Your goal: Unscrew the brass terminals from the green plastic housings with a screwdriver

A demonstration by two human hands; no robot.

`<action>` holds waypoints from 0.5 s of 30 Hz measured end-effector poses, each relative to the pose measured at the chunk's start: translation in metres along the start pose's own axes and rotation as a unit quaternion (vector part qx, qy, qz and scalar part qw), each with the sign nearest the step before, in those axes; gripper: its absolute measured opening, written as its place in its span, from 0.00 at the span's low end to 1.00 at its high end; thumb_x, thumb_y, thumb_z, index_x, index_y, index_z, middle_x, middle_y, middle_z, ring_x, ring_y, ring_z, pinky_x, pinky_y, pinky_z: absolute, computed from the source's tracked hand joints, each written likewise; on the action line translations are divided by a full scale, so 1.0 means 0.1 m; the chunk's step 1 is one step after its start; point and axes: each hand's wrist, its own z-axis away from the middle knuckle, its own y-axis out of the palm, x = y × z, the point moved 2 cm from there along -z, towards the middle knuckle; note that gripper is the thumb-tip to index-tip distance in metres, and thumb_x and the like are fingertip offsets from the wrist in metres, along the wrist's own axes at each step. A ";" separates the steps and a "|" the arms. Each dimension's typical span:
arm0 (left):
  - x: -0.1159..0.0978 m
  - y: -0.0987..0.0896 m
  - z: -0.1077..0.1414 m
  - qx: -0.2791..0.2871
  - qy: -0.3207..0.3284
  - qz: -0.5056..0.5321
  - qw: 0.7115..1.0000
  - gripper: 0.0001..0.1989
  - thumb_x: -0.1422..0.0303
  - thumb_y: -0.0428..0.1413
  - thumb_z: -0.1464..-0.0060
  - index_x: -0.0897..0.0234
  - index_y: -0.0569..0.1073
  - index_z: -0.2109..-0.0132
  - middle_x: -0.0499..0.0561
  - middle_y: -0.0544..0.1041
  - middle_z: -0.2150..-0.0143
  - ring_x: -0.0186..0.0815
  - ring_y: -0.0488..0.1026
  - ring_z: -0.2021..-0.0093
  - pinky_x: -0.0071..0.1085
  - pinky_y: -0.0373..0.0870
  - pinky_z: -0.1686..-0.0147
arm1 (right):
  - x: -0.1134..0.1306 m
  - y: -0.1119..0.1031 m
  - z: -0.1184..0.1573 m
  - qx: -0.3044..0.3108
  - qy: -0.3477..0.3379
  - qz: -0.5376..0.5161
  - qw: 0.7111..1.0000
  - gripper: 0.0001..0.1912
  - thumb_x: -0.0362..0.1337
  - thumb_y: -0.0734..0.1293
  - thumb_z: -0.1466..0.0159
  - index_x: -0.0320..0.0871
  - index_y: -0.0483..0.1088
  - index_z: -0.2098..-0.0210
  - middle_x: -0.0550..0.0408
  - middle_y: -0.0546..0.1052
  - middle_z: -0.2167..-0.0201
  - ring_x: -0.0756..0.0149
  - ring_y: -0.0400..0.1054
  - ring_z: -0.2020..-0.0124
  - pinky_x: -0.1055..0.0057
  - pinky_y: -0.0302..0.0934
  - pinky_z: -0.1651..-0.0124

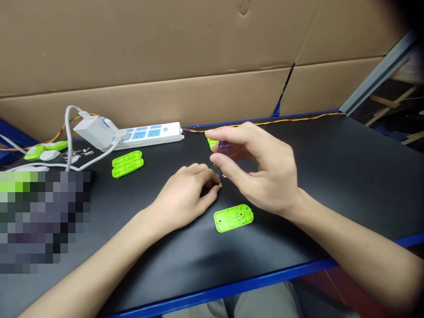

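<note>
My right hand (261,165) grips the short purple handle (224,148) of a screwdriver between thumb and fingers. Its thin dark shaft points down to a small brass-coloured piece (220,185). My left hand (187,194) rests on the black table, thumb and forefinger pinched at that brass piece; its exact kind is too small to make out. Just in front of the hands lies a bright green plastic shell half (233,218), inner side up. Another green part (212,143) shows partly behind my right hand's fingers.
A pair of green shell pieces (127,164) lies left of my hands. Behind stands a white power strip (149,135) with a charger (94,131) and white cables. Green and white items (46,151) sit at the far left. A cardboard wall (198,57) closes the back.
</note>
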 end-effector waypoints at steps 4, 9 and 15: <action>0.00 0.03 -0.01 -0.004 -0.004 0.007 1.000 0.09 0.67 0.50 0.39 0.62 0.74 0.57 0.53 0.77 0.54 0.41 0.74 0.54 0.38 0.70 0.52 | 0.00 0.00 0.00 0.002 0.009 0.000 1.000 0.14 0.29 0.65 0.35 0.45 0.71 0.51 0.55 0.79 0.57 0.71 0.72 0.65 0.71 0.75 0.58; 0.02 0.06 -0.01 -0.017 -0.013 0.015 1.000 0.06 0.68 0.51 0.41 0.62 0.73 0.61 0.51 0.77 0.60 0.39 0.73 0.59 0.35 0.69 0.58 | -0.02 0.01 0.00 0.007 0.015 -0.004 1.000 0.13 0.30 0.65 0.35 0.44 0.71 0.51 0.55 0.78 0.59 0.70 0.72 0.64 0.69 0.74 0.57; 0.00 0.06 -0.03 -0.021 -0.032 0.023 0.999 0.04 0.70 0.53 0.44 0.62 0.71 0.67 0.48 0.75 0.68 0.37 0.71 0.66 0.33 0.65 0.66 | -0.08 0.04 0.00 0.002 0.022 -0.022 1.000 0.14 0.33 0.67 0.36 0.45 0.71 0.50 0.55 0.76 0.62 0.70 0.71 0.65 0.69 0.73 0.56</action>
